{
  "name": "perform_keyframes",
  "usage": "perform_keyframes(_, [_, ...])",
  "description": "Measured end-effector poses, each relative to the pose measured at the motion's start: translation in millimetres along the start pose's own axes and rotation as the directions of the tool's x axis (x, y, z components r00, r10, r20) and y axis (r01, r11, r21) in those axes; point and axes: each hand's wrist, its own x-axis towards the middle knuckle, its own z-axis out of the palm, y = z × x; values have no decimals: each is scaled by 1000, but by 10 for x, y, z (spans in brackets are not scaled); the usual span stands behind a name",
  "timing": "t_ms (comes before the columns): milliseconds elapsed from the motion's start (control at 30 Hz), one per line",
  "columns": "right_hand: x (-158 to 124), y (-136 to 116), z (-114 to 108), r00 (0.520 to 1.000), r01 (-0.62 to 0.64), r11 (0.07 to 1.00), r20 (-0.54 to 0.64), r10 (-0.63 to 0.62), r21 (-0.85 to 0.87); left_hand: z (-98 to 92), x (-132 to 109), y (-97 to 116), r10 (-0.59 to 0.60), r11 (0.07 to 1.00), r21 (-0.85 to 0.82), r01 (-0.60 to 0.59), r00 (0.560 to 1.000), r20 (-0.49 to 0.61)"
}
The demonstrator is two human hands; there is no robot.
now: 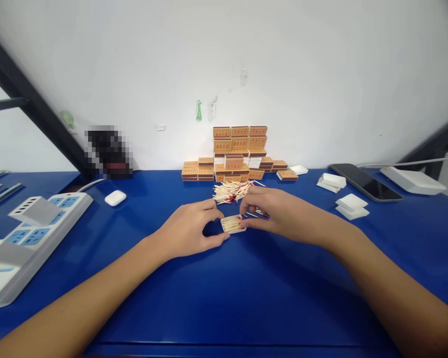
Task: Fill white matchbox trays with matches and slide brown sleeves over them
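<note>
A white inner matchbox tray (232, 224) filled with matches lies on the blue tabletop between my hands. My left hand (192, 226) has its thumb and index finger bent around the tray's left end, pinching its corners. At the other end, my right hand (267, 211) is curled, its thumb tip touching the tray by the red match heads. What the right fingers hold, if anything, is hidden. Just behind the tray spreads a loose pile of red-tipped matches (231, 191), some of them partly covered by my right hand.
Stacked matchboxes (240, 144) stand against the wall. White empty trays (352, 205) and a phone (364, 181) lie at right, beside a flat white device (412, 180). At left are a power strip (56, 226) and a white earphone case (115, 198).
</note>
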Motion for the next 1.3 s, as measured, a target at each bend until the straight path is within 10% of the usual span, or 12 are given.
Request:
perform_keyframes(233, [-114,128,-79,986,-141,989,89,144,-36,10,4,-9,-2,1000,7,2,1000,9])
perform_keyframes(1300, [14,-113,47,999,-19,1000,33,20,-20,2,12,-3,-3,1000,5,2,1000,19])
